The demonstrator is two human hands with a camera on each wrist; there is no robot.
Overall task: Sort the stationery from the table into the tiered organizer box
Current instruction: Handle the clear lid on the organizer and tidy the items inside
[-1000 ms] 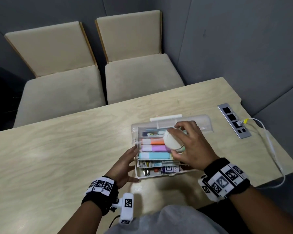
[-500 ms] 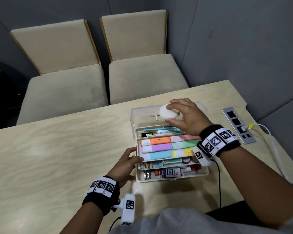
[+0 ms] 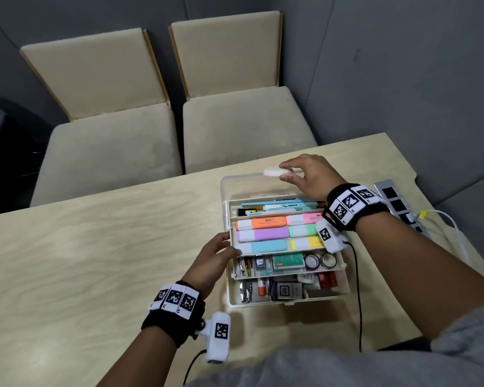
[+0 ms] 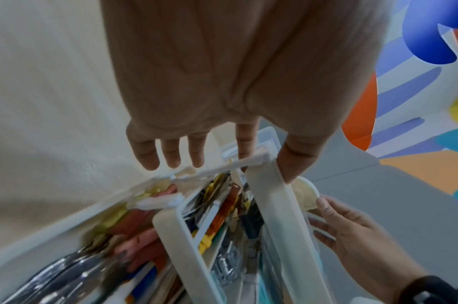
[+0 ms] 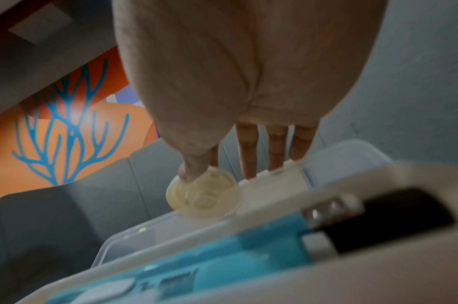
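Note:
The white tiered organizer box point(image 3: 344, 289) stands open on the table, its clear lid point(image 3: 235, 185) tipped back. The top tiers hold pens and pastel highlighters point(image 3: 263, 234); the lower ones hold tape rolls and small items. My right hand point(image 3: 284, 171) pinches a round white case point(image 3: 273, 171) over the lid at the box's far side. In the right wrist view that hand point(image 5: 217, 174) has its thumb on the round case point(image 5: 203, 195). My left hand point(image 3: 229, 244) grips the left rim of the highlighter tray. The left wrist view shows thumb and index finger of the left hand point(image 4: 264, 164) either side of the rim.
A silver power strip point(image 3: 391, 202) with a white cable point(image 3: 453, 227) lies on the table right of the box. Two beige chairs point(image 3: 235, 124) stand behind the table, against a grey wall. Bare tabletop point(image 3: 81, 261) stretches to the left.
My right hand has carried the round case from above the highlighters to the far side, over the open lid. The left hand stays on the tray's left rim.

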